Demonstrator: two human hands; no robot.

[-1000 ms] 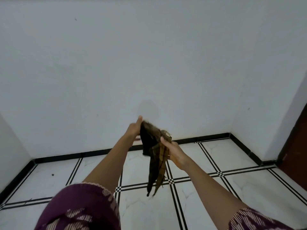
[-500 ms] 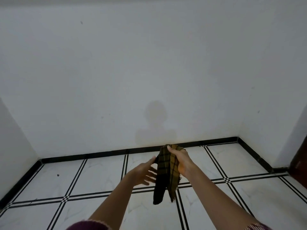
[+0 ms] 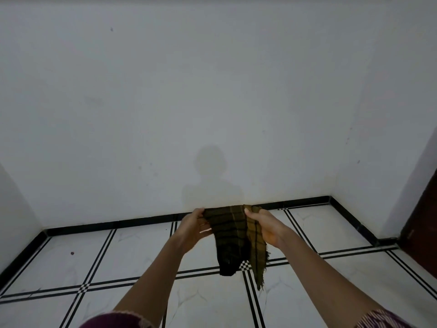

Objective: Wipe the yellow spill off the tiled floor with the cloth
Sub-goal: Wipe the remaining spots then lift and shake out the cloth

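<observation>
I see two bare arms reaching forward over a white tiled floor [image 3: 132, 252] with black double lines, in a corner of plain white walls [image 3: 212, 91]. Both hands hold one dark cloth [image 3: 233, 235], olive and black plaid, up in the air in front of me, well above the floor. The left hand [image 3: 192, 229] pinches the cloth's top left edge between thumb and fingers. The right hand [image 3: 266, 226] pinches the top right edge, its grip pressed together on the fabric. Between the two hands the top edge is pulled out fairly flat, and the rest hangs down in two loose tails.

Half a second ago only the right hand held the cloth, bunched into a narrow hanging strip, and the left hand was open just beside it. Now the left hand has taken hold and the cloth is spread wider.

A shadow of a head and shoulders [image 3: 210, 176] falls on the far wall. I can make out no yellow spill on the tiles in view. Purple patterned sleeves [image 3: 113, 320] show at the bottom edge.
</observation>
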